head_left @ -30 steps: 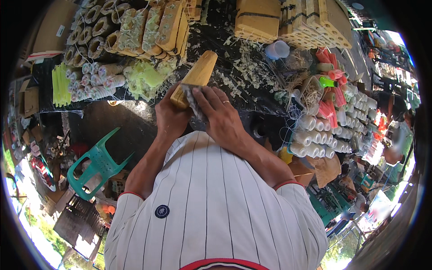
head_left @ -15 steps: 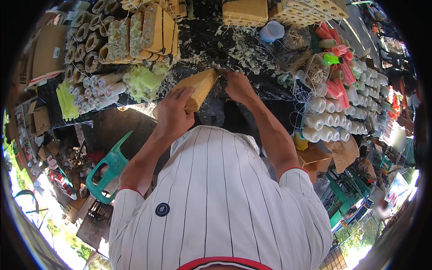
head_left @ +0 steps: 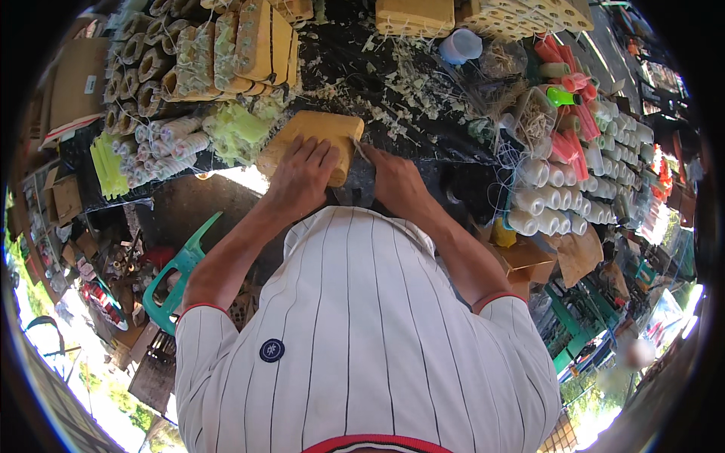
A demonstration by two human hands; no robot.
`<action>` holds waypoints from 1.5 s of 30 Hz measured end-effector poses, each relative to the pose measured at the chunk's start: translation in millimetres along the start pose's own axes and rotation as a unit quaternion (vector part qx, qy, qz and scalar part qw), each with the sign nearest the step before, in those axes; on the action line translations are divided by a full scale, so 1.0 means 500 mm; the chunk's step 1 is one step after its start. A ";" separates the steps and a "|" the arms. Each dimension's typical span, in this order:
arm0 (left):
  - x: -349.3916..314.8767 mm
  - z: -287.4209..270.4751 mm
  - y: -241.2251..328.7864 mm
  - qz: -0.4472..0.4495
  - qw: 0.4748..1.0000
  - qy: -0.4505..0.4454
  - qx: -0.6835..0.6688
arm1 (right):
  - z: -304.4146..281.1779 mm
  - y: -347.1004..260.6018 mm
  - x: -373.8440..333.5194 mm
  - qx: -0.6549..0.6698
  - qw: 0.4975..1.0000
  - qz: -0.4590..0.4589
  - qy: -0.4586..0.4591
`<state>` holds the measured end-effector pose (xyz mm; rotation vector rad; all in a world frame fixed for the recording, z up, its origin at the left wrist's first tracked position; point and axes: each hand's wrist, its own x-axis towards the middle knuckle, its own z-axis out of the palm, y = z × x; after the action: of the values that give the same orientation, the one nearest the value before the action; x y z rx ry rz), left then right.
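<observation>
A yellow-tan block [head_left: 316, 128] with flat sides lies tilted near the table's front edge. My left hand [head_left: 300, 177] presses down on its near side, fingers laid over the top and holding it. At the block's right end, my right hand [head_left: 398, 180] is closed on a thin, blade-like tool [head_left: 359, 151]. The tool's tip is against or very close to the block's edge; its handle is hidden in my fingers. Pale shavings [head_left: 385, 113] lie scattered over the dark table cover beyond the block.
Similar tan blocks [head_left: 260, 45] and hollow tubes [head_left: 155, 64] are stacked at the left, beside yellow-green strips [head_left: 112, 170]. A pale cup [head_left: 461, 47] stands at the back right. White spools [head_left: 547, 200] crowd the right side. A green plastic chair [head_left: 181, 272] is at lower left.
The block has turned flatter, with its broad face up. My left hand has spread over it, and my right hand has come nearer to me along the block's right end.
</observation>
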<state>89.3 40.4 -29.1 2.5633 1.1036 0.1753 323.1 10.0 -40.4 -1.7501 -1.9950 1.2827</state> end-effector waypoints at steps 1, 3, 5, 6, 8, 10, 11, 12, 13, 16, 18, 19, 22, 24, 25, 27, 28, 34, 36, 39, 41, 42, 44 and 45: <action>-0.001 0.003 0.000 0.010 1.000 0.002 0.007 | -0.003 0.007 0.019 -0.010 0.999 0.034 -0.027; 0.000 0.010 -0.001 0.025 0.999 0.009 0.026 | -0.013 0.021 0.050 -0.033 0.992 0.095 -0.079; -0.003 0.007 -0.008 0.015 0.999 0.009 0.028 | -0.037 -0.018 0.013 0.019 0.998 0.048 -0.043; -0.008 0.006 -0.009 0.014 1.000 0.007 0.026 | -0.045 -0.032 -0.019 0.046 0.998 0.030 -0.024; -0.017 0.000 -0.009 -0.037 0.999 0.033 0.000 | -0.055 -0.026 -0.060 0.041 0.997 -0.059 0.026; -0.033 0.002 -0.010 -0.080 0.995 0.061 -0.001 | -0.071 -0.013 -0.071 0.028 0.992 -0.114 0.042; -0.044 0.011 -0.011 -0.098 0.992 0.076 0.010 | -0.082 -0.009 -0.069 0.017 0.991 -0.125 0.035; -0.054 0.016 -0.012 -0.115 0.989 0.092 0.021 | -0.091 -0.004 -0.065 0.006 0.990 -0.137 0.027; -0.057 0.014 -0.008 -0.146 0.981 0.120 0.038 | -0.098 0.003 -0.059 -0.010 0.988 -0.153 0.023; -0.063 0.019 0.007 -0.251 0.949 0.190 -0.004 | -0.118 0.015 -0.033 -0.047 0.980 -0.192 -0.009; -0.072 0.042 0.011 -0.328 0.907 0.217 -0.154 | -0.135 0.008 -0.009 -0.058 0.976 -0.201 -0.053; -0.070 0.048 0.015 -0.344 0.896 0.216 -0.178 | -0.135 0.006 0.005 -0.066 0.973 -0.208 -0.071; -0.071 0.056 0.018 -0.378 0.873 0.212 -0.224 | -0.119 -0.010 0.062 -0.086 0.962 -0.230 -0.122; -0.072 0.051 0.012 -0.378 0.876 0.203 -0.221 | -0.091 -0.029 0.109 -0.101 0.954 -0.245 -0.142; -0.074 0.051 0.011 -0.378 0.877 0.203 -0.219 | -0.069 -0.030 0.145 -0.101 0.953 -0.243 -0.149; -0.082 0.054 0.013 -0.376 0.879 0.199 -0.217 | -0.027 -0.021 0.201 -0.100 0.953 -0.235 -0.164; -0.083 0.053 0.015 -0.382 0.844 0.227 -0.300 | -0.033 -0.029 0.212 -0.095 0.957 -0.211 -0.175; -0.113 0.115 -0.001 -0.333 0.665 0.282 -0.606 | -0.067 -0.070 0.127 -0.088 0.942 -0.287 -0.152; -0.109 0.110 -0.005 -0.317 0.655 0.279 -0.626 | -0.059 -0.124 0.127 -0.084 0.938 -0.309 -0.136; -0.120 0.102 -0.020 -0.319 0.684 0.259 -0.603 | -0.019 -0.142 0.231 -0.149 0.937 -0.246 -0.199; -0.109 0.108 -0.027 -0.276 0.644 0.271 -0.661 | 0.050 -0.041 0.347 -0.277 0.921 -0.182 -0.207; -0.113 0.122 -0.027 -0.252 0.585 0.294 -0.713 | 0.054 -0.024 0.362 -0.279 0.922 -0.149 -0.225; -0.108 0.117 -0.021 -0.250 0.470 0.323 -0.782 | 0.034 -0.037 0.382 -0.289 0.916 -0.094 -0.262; -0.103 0.120 0.000 -0.272 0.418 0.321 -0.805 | 0.033 -0.033 0.358 -0.267 0.926 -0.116 -0.241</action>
<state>68.6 -12.8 -84.1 0.2543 0.9247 1.3017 250.1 161.1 -107.1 -1.3906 -2.9618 1.2554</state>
